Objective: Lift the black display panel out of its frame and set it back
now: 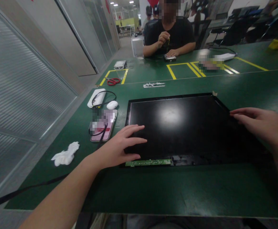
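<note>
A black flat screen panel (189, 127) lies face up on the green table (153, 190), with a thin green circuit strip (148, 163) showing along its near edge. My left hand (120, 146) rests on the panel's near left corner, fingers stretched out flat. My right hand (260, 125) lies at the panel's right edge, fingers extended and touching the frame. Neither hand holds anything.
Left of the panel lie a phone (103, 125), a white mouse (112, 105), a white box with a black cable (97, 97) and a crumpled white tissue (66, 155). Red scissors (113, 81) lie farther back. A person in black (169, 35) works across the table.
</note>
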`<state>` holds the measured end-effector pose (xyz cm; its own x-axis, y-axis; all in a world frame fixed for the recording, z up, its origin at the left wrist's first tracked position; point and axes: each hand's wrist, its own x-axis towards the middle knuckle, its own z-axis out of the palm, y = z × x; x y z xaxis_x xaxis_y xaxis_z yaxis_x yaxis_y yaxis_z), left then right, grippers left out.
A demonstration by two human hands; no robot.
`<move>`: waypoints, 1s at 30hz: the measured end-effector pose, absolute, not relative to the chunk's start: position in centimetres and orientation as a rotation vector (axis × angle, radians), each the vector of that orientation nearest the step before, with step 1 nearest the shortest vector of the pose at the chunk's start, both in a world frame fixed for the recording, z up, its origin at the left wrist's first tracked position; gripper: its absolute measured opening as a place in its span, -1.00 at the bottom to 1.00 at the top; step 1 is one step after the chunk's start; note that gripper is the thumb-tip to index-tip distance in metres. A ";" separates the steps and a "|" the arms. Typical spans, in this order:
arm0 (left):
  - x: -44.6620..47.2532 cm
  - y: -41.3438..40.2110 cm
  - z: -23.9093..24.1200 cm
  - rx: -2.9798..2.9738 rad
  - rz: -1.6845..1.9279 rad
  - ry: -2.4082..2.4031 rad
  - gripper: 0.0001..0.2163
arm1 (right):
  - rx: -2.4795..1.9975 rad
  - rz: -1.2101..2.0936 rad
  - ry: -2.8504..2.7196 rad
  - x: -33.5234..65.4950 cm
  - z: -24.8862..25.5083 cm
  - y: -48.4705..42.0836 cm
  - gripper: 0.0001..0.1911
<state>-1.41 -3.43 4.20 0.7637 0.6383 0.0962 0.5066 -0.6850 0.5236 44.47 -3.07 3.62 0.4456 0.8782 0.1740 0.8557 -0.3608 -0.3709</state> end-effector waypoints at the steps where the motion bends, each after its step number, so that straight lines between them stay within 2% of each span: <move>1: -1.5 -3.4 4.3 2.479 0.365 0.843 -0.56 | -2.298 0.089 -1.472 44.5 3.6 -3.0 -0.60; 9: -1.5 -3.5 4.1 2.469 0.403 0.766 -0.59 | -2.288 0.208 -1.398 44.3 4.1 -3.0 -0.59; 15: -1.3 -3.7 4.3 2.536 0.394 0.719 -0.66 | -2.282 0.257 -1.298 44.0 4.2 -3.0 -0.66; 30: -1.5 -3.6 4.1 2.616 0.412 0.652 -0.67 | -2.184 0.279 -1.260 45.3 2.6 -2.9 -0.71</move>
